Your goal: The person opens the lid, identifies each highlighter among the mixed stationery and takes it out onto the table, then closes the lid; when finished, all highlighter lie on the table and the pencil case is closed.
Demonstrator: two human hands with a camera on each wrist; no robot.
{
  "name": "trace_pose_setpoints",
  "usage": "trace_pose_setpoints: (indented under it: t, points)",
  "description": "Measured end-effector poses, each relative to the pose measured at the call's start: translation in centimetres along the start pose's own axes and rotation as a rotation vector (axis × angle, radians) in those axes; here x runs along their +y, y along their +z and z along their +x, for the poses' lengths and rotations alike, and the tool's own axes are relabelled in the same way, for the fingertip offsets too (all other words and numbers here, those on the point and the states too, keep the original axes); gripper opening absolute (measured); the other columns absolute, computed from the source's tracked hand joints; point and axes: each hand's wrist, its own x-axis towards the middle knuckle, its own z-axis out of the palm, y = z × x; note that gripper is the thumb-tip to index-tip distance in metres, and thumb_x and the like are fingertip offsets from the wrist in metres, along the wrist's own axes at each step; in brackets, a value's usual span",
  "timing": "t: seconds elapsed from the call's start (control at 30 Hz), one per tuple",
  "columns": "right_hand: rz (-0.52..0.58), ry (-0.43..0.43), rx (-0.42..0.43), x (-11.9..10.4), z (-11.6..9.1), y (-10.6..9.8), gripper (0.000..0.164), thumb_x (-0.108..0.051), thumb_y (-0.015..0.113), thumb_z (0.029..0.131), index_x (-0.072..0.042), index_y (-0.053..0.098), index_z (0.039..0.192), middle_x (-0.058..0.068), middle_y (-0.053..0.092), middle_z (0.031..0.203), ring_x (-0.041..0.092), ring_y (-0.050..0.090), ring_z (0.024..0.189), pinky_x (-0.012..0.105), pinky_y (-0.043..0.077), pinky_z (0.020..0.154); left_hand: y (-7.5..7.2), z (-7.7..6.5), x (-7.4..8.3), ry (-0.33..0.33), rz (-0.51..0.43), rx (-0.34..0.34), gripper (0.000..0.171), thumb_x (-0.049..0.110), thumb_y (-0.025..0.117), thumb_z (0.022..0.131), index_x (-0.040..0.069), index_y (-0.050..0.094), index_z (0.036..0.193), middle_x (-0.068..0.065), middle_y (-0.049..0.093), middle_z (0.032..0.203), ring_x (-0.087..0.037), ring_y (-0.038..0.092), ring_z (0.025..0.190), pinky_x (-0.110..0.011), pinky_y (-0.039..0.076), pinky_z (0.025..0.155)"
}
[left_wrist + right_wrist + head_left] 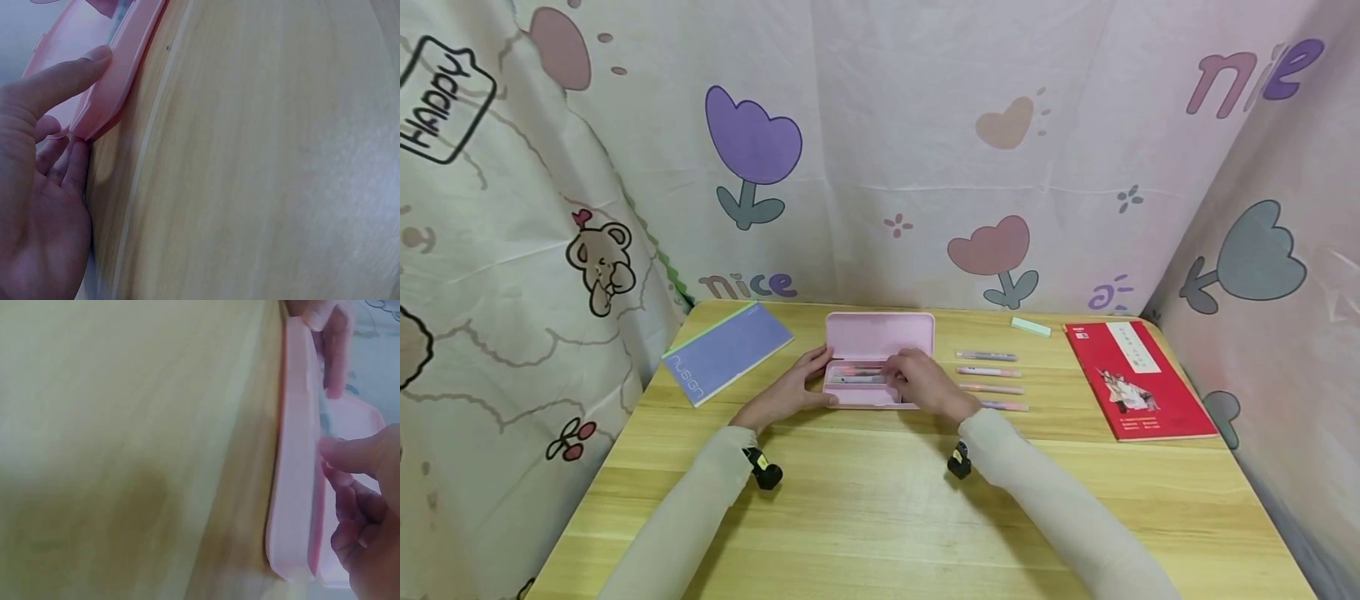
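Note:
A pink pencil case point(880, 337) stands with its lid raised at the far middle of the table. Several pens point(857, 379) lie inside it. My left hand point(793, 387) grips the case's left end, thumb on the front wall and fingers by the back corner. In the left wrist view, that thumb point(69, 81) presses the pink wall. Over the right half of the case, my right hand point(917, 379) has its fingers curled and pinches a pen. The right wrist view shows its thumb point(353, 455) just inside the rim; the pinched end is mostly hidden.
Several pens point(988, 372) lie in a column right of the case, the lower ones partly behind my right wrist. A pale eraser-like block point(1031, 327) lies behind them. A red booklet point(1138, 383) is at the right, a blue notebook point(727, 354) at the left. A patterned curtain hangs behind.

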Motion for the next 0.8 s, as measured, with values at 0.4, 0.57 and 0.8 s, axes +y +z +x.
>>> trace_pose_setpoints:
  t: [0.4,0.57,0.8]
  points:
    - [0.144,0.106,0.163,3.1,-4.1,-4.4,0.018,-0.007,0.074,0.103,-0.006,0.077,0.121,0.01,0.074,0.12,0.024,0.067,0.103,0.044,0.06,0.091,0.0,0.0,0.0,0.006,-0.005,-0.001,0.111,0.038,0.089,0.093,0.018,0.018,0.176,-0.007,0.004,0.186,-0.038,0.024,0.167,-0.064,0.009,0.136]
    - [0.148,0.186,0.193,5.1,-7.2,-6.5,0.018,-0.009,0.074,0.104,-0.008,0.076,0.122,0.009,0.074,0.12,0.022,0.067,0.101,0.04,0.057,0.088,0.0,-0.1,0.0,0.0,0.02,0.0,0.11,0.041,0.088,0.093,0.018,0.019,0.176,-0.007,0.005,0.186,-0.038,0.017,0.169,-0.066,0.009,0.135]
    - [0.117,0.283,0.199,7.2,-11.8,-9.0,0.019,-0.014,0.073,0.106,-0.01,0.077,0.124,0.007,0.072,0.115,0.021,0.061,0.098,0.03,0.052,0.081,-0.1,-0.1,0.2,0.009,0.021,-0.007,0.11,0.04,0.088,0.094,0.018,0.018,0.176,-0.007,0.005,0.186,-0.039,0.017,0.169,-0.066,0.009,0.135]
